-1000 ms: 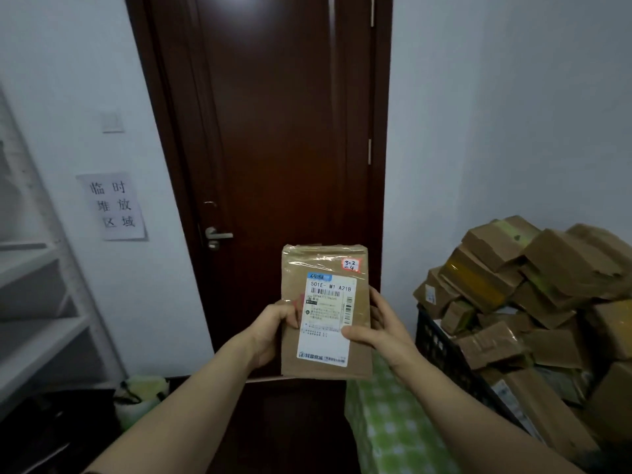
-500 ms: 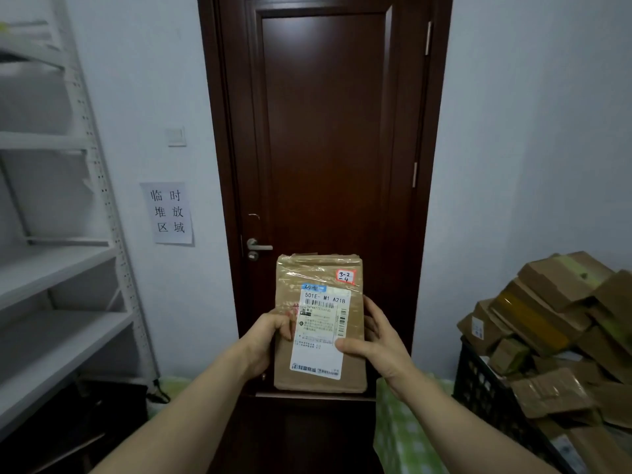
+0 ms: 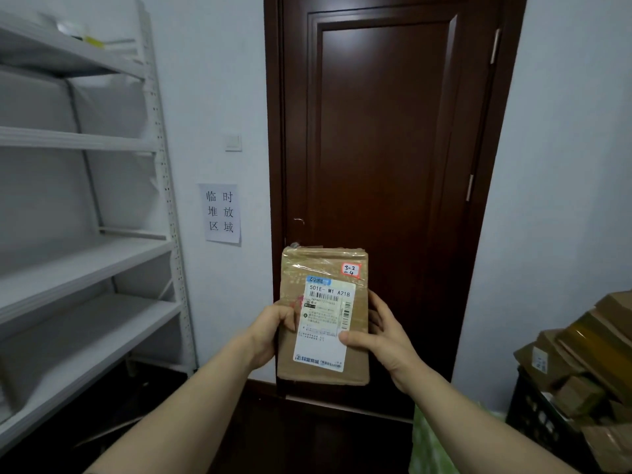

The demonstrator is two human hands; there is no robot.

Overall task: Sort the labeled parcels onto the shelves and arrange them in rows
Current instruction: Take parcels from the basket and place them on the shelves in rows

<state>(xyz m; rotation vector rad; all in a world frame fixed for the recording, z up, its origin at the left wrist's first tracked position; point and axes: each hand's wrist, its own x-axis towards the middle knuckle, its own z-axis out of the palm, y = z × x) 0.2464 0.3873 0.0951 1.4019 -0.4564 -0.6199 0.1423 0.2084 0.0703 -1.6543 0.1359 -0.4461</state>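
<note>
I hold a flat brown cardboard parcel (image 3: 323,268) upright in front of me, at mid-height before a dark door. It carries a white shipping label and a small red-edged sticker marked "3-2-4" at its top right corner. My left hand (image 3: 270,331) grips its left edge and my right hand (image 3: 383,336) grips its right edge, thumb on the label. White metal shelves (image 3: 85,261) stand to my left, several tiers, the nearer boards bare.
A dark wooden door (image 3: 386,131) is straight ahead. A paper sign (image 3: 220,212) hangs on the wall beside it. At the right a black crate (image 3: 537,415) holds a heap of brown parcels (image 3: 588,354). Green checked cloth (image 3: 427,446) lies low beside it.
My view has swung left: the shelves have come further into view and the parcel heap has slid to the right edge. The parcel stays held in both hands.
</note>
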